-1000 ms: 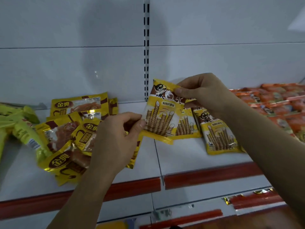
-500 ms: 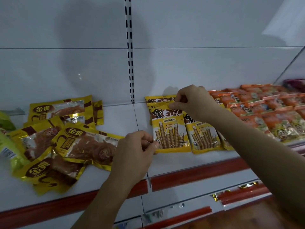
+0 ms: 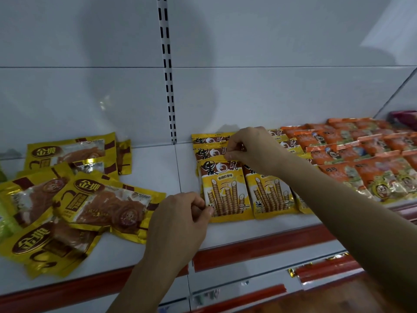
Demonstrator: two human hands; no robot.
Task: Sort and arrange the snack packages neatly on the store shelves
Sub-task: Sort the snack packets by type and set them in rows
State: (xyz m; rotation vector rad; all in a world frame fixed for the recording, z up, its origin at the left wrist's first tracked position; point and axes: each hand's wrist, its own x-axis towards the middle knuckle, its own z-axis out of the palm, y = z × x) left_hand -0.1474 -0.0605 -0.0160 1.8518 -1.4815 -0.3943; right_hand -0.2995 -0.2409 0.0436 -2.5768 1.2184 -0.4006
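Observation:
A yellow wafer-roll snack pack (image 3: 225, 193) lies flat on the white shelf (image 3: 158, 172), at the front of a column of like packs (image 3: 209, 141). My left hand (image 3: 180, 220) pinches its lower left corner. My right hand (image 3: 250, 147) pinches its top edge. A second column of the same yellow packs (image 3: 270, 195) lies just to the right, partly under my right forearm.
A loose heap of gold meat-snack packs (image 3: 67, 195) covers the shelf's left part. Rows of orange packs (image 3: 361, 159) fill the right. A slotted upright (image 3: 167, 68) divides the back wall. Red price rails (image 3: 259, 242) edge the shelf front; lower shelves show below.
Both hands brought the wafer-roll pack down from the air onto the shelf, laying it at the front of the left column. The view shifted rightward and closer.

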